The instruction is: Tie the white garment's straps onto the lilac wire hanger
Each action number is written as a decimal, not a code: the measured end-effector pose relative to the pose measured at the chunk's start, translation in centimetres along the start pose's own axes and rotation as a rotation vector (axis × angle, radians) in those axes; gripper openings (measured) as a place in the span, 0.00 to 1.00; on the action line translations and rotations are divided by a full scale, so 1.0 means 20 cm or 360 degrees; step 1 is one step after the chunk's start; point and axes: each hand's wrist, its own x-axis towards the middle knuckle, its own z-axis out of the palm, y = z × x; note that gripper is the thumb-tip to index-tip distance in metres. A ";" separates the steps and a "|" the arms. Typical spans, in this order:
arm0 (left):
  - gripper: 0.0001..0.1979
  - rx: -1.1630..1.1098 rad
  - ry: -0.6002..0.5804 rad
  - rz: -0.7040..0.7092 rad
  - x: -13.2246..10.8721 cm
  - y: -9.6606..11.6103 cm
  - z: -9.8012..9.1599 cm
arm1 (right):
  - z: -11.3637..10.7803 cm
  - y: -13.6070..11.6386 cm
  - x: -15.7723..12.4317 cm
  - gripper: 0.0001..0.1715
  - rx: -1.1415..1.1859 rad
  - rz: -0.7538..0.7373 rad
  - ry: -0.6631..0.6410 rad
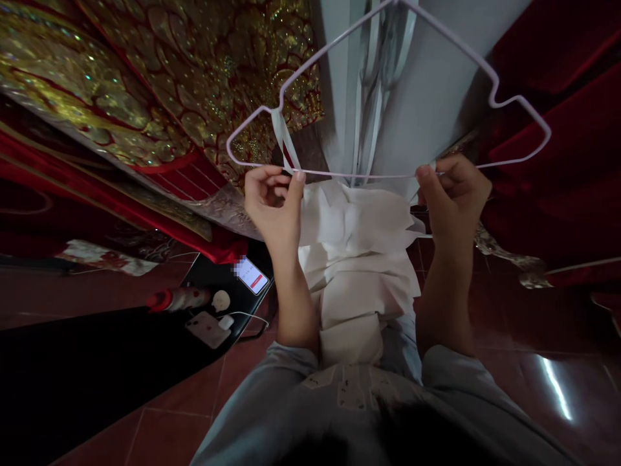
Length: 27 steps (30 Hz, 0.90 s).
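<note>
A pale lilac wire hanger [490,77] hangs in front of me at head height. A white pleated garment [359,259] droops from its bottom bar down toward my lap. My left hand [274,200] is closed, pinching the garment's white strap [284,139] against the bar near the hanger's left end. On the right stretch of the bar, my right hand [453,194] pinches the garment's other edge, fingers curled.
Red and gold embroidered garments [145,77] hang at the left, and dark red velvet [572,162] at the right. A black table [72,375] at lower left carries two phones [252,275], a charger and a red-capped bottle [177,299]. The floor is reddish tile [533,382].
</note>
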 end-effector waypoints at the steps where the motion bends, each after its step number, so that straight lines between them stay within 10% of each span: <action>1: 0.25 0.0017 -0.0008 0.0042 0.00 0.00 0.02 | 0.00 0.01 0.00 0.30 -0.0015 0.0014 -0.0003; 19: 0.27 0.0013 -0.0196 -0.0067 0.05 0.05 0.08 | 0.00 0.04 0.01 0.32 0.0040 0.0003 -0.0028; 27: 0.33 -0.0198 -0.0559 -0.0217 0.02 0.11 0.09 | 0.03 0.03 0.01 0.32 -0.0010 -0.0004 0.0089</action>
